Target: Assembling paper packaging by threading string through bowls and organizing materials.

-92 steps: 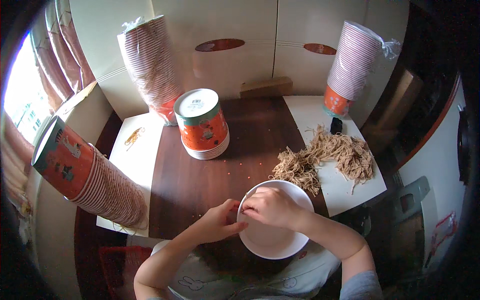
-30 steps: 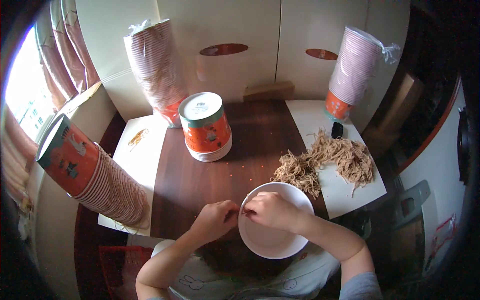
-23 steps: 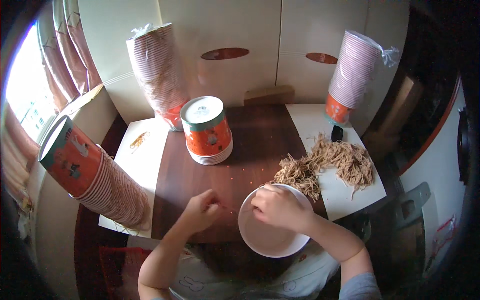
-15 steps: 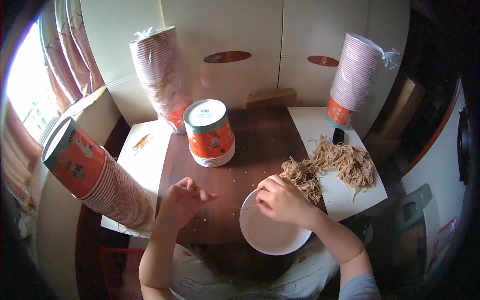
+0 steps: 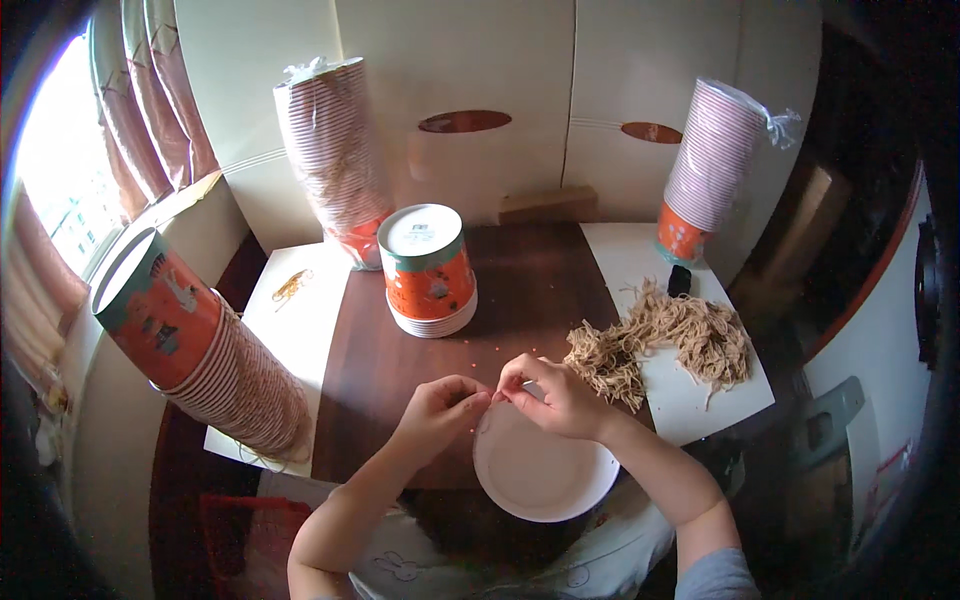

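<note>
My left hand (image 5: pixel 440 412) and my right hand (image 5: pixel 557 400) meet fingertip to fingertip, both closed in a pinch. A fine string runs at the right fingers, hardly visible now; what the left fingers pinch is too small to make out. Just below the hands, a white paper tub (image 5: pixel 545 478) rests at the table's near edge over my lap, its pale round inside facing up. To the right of my right hand lies a heap of tan strings (image 5: pixel 700 335), spread over a white sheet and partly over the dark table.
A short stack of upside-down orange tubs (image 5: pixel 430 285) stands mid-table. Taller stacks stand at the back left (image 5: pixel 330 150) and back right (image 5: pixel 710 160); another stack (image 5: pixel 215 350) leans at the left. Yellowish strands (image 5: pixel 292 285) lie on the left white sheet. Small red bits dot the table.
My left hand has moved right and closed, its fingertips coming up to the right hand's. My right hand has shifted slightly left. The whole view has tilted a little.
</note>
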A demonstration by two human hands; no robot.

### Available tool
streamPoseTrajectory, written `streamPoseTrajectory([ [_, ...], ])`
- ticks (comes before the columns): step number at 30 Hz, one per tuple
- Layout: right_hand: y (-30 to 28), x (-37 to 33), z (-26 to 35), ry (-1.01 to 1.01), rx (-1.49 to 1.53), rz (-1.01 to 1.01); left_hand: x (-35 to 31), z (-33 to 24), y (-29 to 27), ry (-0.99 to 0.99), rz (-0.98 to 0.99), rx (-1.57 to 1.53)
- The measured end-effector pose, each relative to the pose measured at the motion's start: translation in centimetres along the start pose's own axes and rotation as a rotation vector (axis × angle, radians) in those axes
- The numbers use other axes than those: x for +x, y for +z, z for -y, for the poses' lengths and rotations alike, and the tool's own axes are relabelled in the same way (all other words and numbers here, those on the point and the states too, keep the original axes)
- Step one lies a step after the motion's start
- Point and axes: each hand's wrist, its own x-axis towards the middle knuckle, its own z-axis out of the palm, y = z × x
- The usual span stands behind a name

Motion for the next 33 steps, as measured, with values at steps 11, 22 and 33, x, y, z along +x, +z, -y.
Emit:
streamPoseTrajectory([
  [11,0.3,0.3,-0.6,-0.236,-0.21,0.012,-0.7,-0.5,0.3,0.039,0.107,0.134],
  [22,0.0,-0.1,0.2,-0.345,-0.472,-0.039,-0.7,-0.9,-0.3,-0.058,0.131,0.139],
  [33,0.4,-0.3,-0.2,-0.379,-0.537,-0.068,-0.9,-1.3,0.2,-0.068,0.124,0.268],
])
